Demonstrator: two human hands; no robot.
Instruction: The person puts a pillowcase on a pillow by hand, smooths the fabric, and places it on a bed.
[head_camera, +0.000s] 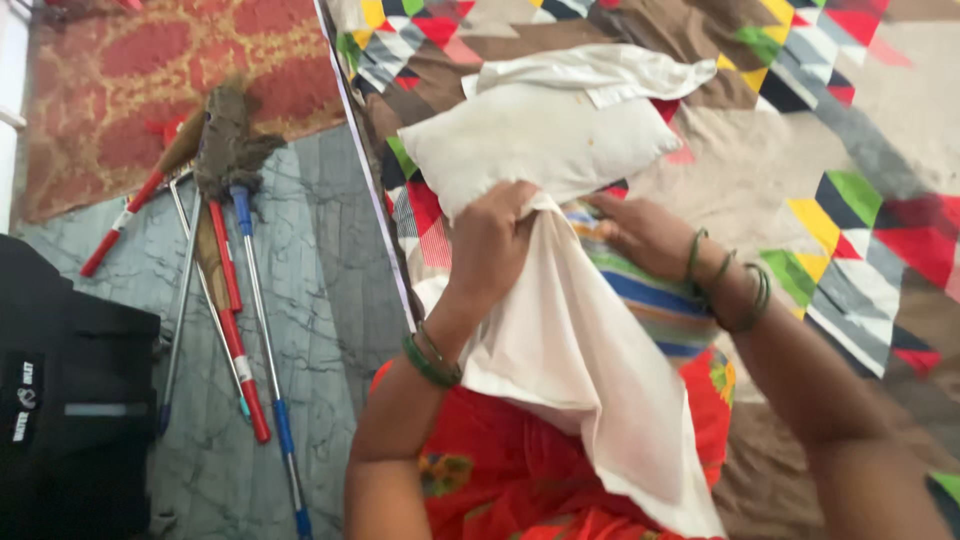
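Two hands (490, 240) (645, 232) on pillowcase (570, 350); patchwork bedspread (860, 230); grey marble floor (320, 290).

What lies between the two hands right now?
In the head view, the cream pillowcase spans from left hand to right hand, with the white pillow just above.

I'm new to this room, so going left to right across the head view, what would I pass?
Black case → mops on the grey floor → left hand gripping the cream cover → right hand → patterned bedspread.
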